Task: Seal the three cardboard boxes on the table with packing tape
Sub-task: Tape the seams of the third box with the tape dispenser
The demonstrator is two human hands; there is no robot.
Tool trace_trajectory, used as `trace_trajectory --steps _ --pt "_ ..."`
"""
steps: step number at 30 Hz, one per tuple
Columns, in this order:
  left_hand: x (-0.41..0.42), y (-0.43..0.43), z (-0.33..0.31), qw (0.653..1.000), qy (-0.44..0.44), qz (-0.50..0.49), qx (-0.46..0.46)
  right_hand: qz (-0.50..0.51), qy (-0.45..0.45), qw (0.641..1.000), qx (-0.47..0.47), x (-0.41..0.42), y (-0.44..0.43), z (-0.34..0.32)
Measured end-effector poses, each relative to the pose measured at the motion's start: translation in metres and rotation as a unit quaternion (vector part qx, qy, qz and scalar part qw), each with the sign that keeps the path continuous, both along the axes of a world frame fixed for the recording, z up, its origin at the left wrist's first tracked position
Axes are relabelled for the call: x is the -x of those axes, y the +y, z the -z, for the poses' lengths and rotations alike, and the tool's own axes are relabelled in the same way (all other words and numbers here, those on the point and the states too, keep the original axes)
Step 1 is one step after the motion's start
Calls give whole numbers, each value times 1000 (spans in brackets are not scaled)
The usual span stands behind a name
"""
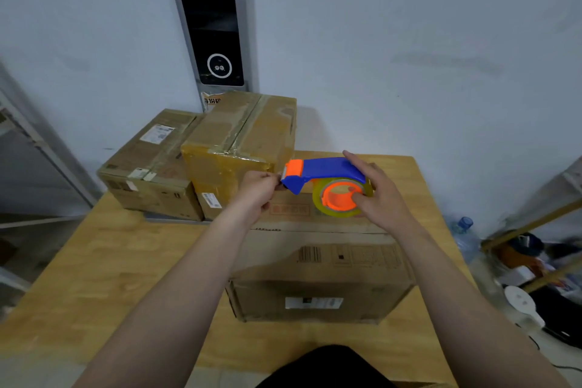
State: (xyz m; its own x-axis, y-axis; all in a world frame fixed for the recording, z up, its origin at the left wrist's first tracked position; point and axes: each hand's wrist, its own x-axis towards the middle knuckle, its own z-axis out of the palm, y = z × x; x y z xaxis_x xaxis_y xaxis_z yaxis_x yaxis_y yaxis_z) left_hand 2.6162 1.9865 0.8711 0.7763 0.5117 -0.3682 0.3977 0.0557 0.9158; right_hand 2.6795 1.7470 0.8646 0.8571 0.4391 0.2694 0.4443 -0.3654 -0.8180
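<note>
Three cardboard boxes stand on the wooden table [94, 277]. The near box [318, 264] lies in front of me, its top flaps closed along a seam. A taller taped box [242, 135] stands behind it on the left, and a flat taped box [151, 164] stands further left. My right hand [378, 192] holds a blue and orange tape dispenser [327, 183] with a clear tape roll above the near box's far edge. My left hand [258, 189] pinches the tape end at the dispenser's orange nose.
A white wall rises right behind the table, with a dark vertical panel [214, 25] on it. A water bottle [463, 230] and clutter lie on the floor at the right. Metal shelving [37, 142] stands at the left.
</note>
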Motion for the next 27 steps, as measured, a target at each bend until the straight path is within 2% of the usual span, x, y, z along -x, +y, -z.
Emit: trace_trajectory --steps 5,14,21,27 --pt "15 7 23 1000 23 1 -11 -19 -17 999 44 1 1 13" --pt "25 15 32 998 26 13 -51 -57 -42 997 44 4 11 22" --pt "47 67 44 996 8 -80 -27 -20 -54 998 25 -10 -19 34" --pt "58 80 65 995 22 -95 -34 -29 -52 997 39 -3 -19 47"
